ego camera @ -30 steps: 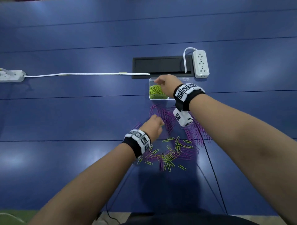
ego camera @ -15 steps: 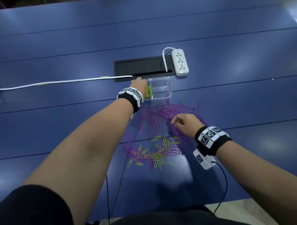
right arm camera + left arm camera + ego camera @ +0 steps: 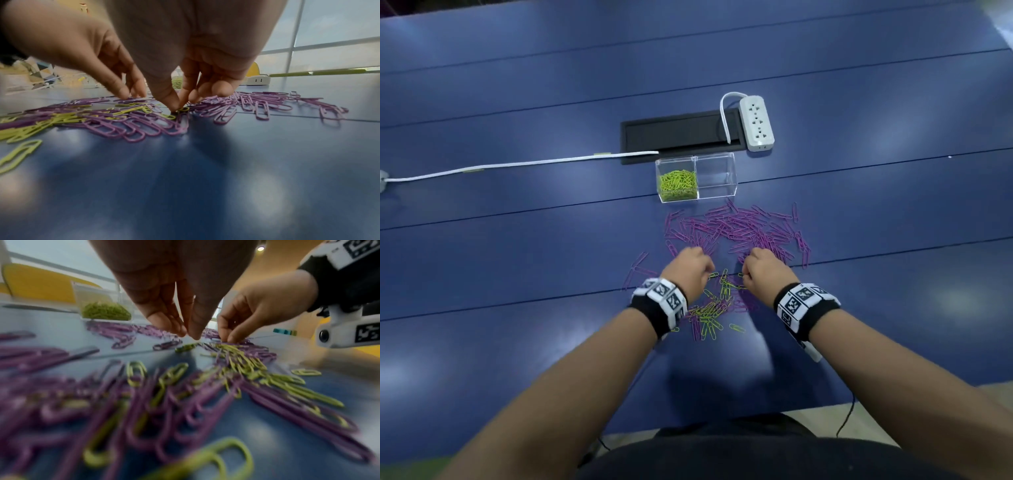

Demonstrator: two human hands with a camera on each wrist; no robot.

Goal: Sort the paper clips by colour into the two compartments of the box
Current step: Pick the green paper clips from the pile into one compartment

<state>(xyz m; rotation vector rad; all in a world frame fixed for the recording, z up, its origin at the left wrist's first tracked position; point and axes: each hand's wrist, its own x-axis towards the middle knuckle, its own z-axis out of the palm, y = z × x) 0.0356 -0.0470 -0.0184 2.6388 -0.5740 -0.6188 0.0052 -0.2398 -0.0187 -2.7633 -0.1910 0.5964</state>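
Both our hands, right hand [image 3: 179,104] pinching a green clip [image 3: 183,109], left hand [image 3: 185,331] fingertips together and seemingly empty, pick greens for the box [image 3: 695,178] at twelve o'clock.

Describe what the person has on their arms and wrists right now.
Forearms are bare, no sleeves. Each wrist carries a black band topped by white blocks printed with black square markers. A white camera housing hangs under the right wrist, with a thin black cable trailing off the table edge.

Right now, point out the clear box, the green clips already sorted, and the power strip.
clear box [image 3: 717,178], head view, wall of its right compartment.
green clips [image 3: 677,185], head view, middle of the heap in the left compartment.
power strip [image 3: 756,123], head view, its socket face.
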